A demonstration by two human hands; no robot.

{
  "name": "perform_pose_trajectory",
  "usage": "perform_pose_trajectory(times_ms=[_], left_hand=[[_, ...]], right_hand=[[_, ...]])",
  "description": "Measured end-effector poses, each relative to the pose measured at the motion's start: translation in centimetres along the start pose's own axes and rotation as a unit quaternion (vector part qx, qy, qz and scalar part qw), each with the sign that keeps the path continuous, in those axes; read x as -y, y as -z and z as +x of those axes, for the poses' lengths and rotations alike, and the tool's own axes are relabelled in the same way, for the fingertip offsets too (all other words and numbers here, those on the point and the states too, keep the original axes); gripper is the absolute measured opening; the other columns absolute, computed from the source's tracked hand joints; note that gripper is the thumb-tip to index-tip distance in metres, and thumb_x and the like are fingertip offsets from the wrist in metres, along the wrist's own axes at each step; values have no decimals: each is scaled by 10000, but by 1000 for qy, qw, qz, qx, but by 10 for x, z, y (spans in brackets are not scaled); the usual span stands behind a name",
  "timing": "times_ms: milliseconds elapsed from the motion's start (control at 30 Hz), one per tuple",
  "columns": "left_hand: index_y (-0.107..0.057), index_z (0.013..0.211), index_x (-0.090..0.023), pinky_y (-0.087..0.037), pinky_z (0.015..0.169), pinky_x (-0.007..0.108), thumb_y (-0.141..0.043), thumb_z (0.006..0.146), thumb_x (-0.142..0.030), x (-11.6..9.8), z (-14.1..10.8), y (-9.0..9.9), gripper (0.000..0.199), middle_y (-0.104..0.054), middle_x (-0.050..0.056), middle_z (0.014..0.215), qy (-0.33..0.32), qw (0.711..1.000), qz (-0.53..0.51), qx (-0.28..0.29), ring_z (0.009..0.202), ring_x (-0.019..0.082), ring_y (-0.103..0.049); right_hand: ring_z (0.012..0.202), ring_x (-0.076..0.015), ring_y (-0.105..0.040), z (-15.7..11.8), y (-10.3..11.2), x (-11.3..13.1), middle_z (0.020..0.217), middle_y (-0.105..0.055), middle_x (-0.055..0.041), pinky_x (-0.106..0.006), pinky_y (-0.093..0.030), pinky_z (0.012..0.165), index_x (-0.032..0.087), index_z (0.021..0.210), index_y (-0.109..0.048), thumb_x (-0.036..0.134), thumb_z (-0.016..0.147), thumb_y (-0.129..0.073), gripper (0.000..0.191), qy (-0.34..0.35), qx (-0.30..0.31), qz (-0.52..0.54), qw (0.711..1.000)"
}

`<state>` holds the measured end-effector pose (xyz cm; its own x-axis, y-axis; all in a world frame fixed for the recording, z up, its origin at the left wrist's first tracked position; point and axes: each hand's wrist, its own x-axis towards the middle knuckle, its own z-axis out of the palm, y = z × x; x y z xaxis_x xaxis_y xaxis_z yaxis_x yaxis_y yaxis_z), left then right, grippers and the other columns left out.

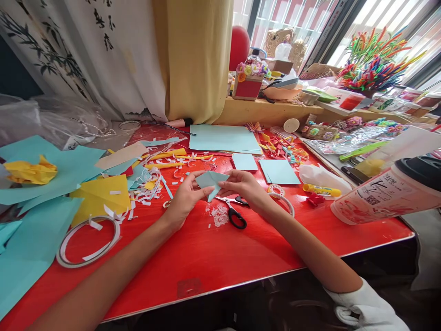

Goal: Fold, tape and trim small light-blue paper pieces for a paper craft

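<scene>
A small folded piece of light blue paper [211, 180] is held up above the red table [206, 248]. My left hand [184, 197] pinches its left and lower part between thumb and fingers. At its right edge, my right hand [246, 186] grips it with the thumb in front. Black-handled scissors [237, 218] lie just below and behind the hands, beside small white scraps [219, 215]. Beyond the hands are two stacks of blue squares, a smaller one [244, 162] and a larger one [279, 172], and large blue sheets [223, 139].
A tape roll [88, 241] lies at left, near yellow paper [103, 197] and large blue sheets [37, 234]. Another roll [287, 202] is by my right forearm. Further right are a yellow glue tube [321, 190] and a big cup [386, 193]. Paper strips litter the table's back.
</scene>
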<state>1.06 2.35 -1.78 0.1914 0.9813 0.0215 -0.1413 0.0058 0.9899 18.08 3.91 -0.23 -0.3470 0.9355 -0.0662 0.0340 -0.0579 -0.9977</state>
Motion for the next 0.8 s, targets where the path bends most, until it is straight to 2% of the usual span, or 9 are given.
perform_pose_trajectory(times_ms=[100, 200, 400, 533, 700, 800], left_hand=[[-565, 1009, -187, -446, 567, 211, -661, 662, -291, 1, 1, 0, 375, -606, 4, 806, -15, 1000, 7, 10, 656, 107, -524], [-602, 980, -190, -436, 567, 200, -655, 672, -279, 0, 2, 2, 325, -598, -7, 757, -12, 1000, -5, 23, 634, 94, -507], [-642, 1001, -191, -414, 542, 206, -657, 685, -307, -1, 1, 3, 337, -619, 3, 740, 28, 998, -24, 48, 586, 84, -497], [-659, 1002, -191, -442, 572, 236, -663, 677, -297, -1, 0, 3, 342, -657, 18, 759, 47, 998, -35, 24, 592, 99, -530], [-676, 944, -161, -472, 581, 261, -617, 717, -344, -5, -2, 2, 297, -642, 24, 732, 43, 996, -46, 56, 603, 112, -544], [-683, 906, -150, -467, 577, 265, -624, 705, -377, -4, -3, 2, 309, -643, 28, 738, 31, 999, -15, 41, 589, 114, -542]], right_hand=[[697, -134, -651, -2, 2, 5, 745, -664, -42, -275, -530, 699, 136, 864, -578, 269, 746, -616, 182, 3, 26, -21, 999], [727, -133, -646, -4, 4, 11, 798, -668, -60, -271, -525, 722, 125, 848, -614, 276, 767, -586, 174, 7, 28, -49, 998], [652, -149, -655, -6, 2, 11, 677, -660, -28, -292, -541, 666, 157, 953, -584, 240, 730, -624, 242, 2, 38, -38, 999], [653, -163, -664, -5, 1, 10, 649, -659, -30, -290, -547, 646, 154, 871, -565, 227, 728, -623, 171, -10, 40, -16, 999], [646, -156, -664, -5, 0, 10, 668, -668, -48, -284, -549, 659, 131, 799, -584, 199, 726, -615, 105, -25, 15, -14, 999], [658, -154, -665, -5, -1, 11, 676, -672, -51, -284, -551, 672, 129, 809, -594, 208, 722, -626, 121, -40, 16, -13, 999]])
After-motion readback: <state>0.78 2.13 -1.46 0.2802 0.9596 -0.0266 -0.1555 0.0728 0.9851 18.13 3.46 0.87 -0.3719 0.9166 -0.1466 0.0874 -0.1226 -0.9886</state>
